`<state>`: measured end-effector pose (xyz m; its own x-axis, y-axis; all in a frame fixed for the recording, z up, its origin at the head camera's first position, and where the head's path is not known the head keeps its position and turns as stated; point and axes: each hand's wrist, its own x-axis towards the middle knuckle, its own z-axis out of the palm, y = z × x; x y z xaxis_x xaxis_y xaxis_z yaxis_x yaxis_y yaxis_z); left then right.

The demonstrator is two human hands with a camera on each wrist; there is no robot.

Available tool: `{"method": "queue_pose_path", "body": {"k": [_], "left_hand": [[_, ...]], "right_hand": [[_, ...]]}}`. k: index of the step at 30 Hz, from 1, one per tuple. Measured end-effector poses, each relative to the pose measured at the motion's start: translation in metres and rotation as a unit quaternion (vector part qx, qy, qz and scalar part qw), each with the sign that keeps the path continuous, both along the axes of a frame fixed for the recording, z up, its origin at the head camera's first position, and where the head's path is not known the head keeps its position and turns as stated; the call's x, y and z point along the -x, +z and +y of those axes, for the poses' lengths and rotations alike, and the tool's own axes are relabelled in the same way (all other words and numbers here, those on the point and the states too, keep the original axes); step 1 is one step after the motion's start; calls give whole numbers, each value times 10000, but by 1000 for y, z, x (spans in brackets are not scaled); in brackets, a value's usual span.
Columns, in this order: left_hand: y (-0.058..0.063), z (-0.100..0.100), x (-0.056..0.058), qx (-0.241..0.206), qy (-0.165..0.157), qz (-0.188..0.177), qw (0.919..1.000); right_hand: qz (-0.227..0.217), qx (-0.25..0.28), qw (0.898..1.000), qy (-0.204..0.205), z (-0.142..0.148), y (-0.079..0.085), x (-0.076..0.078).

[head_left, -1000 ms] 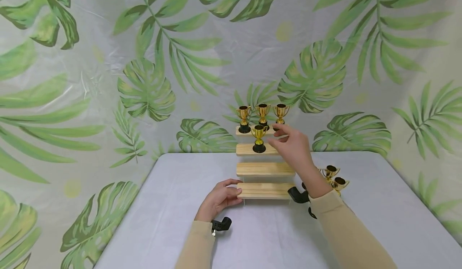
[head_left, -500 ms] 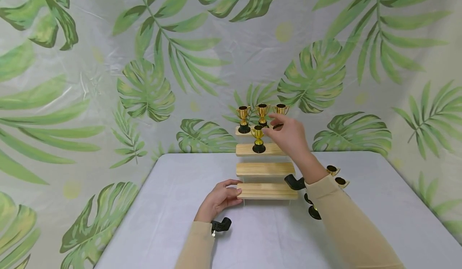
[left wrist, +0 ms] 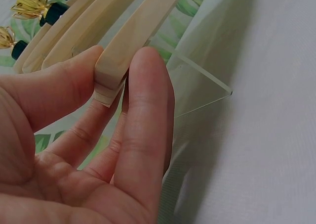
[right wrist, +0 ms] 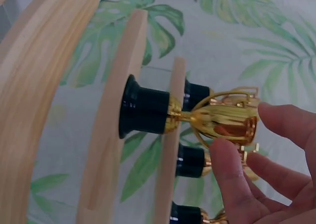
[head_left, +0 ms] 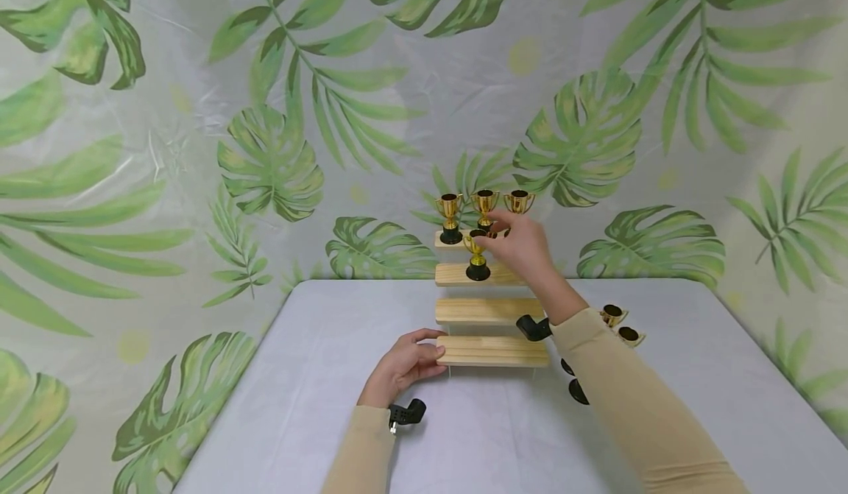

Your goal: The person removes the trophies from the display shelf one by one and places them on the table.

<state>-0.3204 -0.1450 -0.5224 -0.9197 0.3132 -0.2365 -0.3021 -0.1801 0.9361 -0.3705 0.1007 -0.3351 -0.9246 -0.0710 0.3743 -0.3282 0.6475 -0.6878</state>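
Observation:
A tiered display stand (head_left: 492, 350) has several pale wooden shelves on thin clear supports. My left hand (head_left: 405, 360) grips the left end of its lowest shelf; in the left wrist view, the thumb and fingers (left wrist: 148, 110) hold that wooden end (left wrist: 111, 75). One small gold trophy (head_left: 478, 255) with a black base stands upright on the second shelf from the top. My right hand (head_left: 520, 247) has its thumb and a finger at this trophy's cup (right wrist: 227, 120), pinching it near the rim. Three similar trophies (head_left: 450, 218) stand on the top shelf, the right one partly hidden by the hand.
More trophies (head_left: 628, 334) are on the white-covered table (head_left: 331, 376) right of the stand, partly hidden by the right forearm. Behind hangs a leaf-patterned cloth (head_left: 371, 111). Each wrist wears a black camera (head_left: 533, 327).
My right hand has moved left from beside the trophy on the second shelf and has taken hold of its cup. The left hand has stayed on the lowest shelf.

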Motion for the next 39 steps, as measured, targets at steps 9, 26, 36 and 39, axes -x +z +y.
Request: {"method": "queue_pose_path", "body": {"k": [9,26,36,39], "left_hand": [[1,5,-1,-14,-22,-24,10000],[0,6,-2,42,-45,104,9999],[0,2,-1,-51,-74,23,10000],[0,1,-2,-13,-26,28,10000]], "right_hand": [[-239,387,9989,115,-2,-12,8],[-90,318,9994,-89,-7,-17,7],[20,126,9999,-10,-10,-15,1],[7,133,9999,33,-11,-12,-2]]}}
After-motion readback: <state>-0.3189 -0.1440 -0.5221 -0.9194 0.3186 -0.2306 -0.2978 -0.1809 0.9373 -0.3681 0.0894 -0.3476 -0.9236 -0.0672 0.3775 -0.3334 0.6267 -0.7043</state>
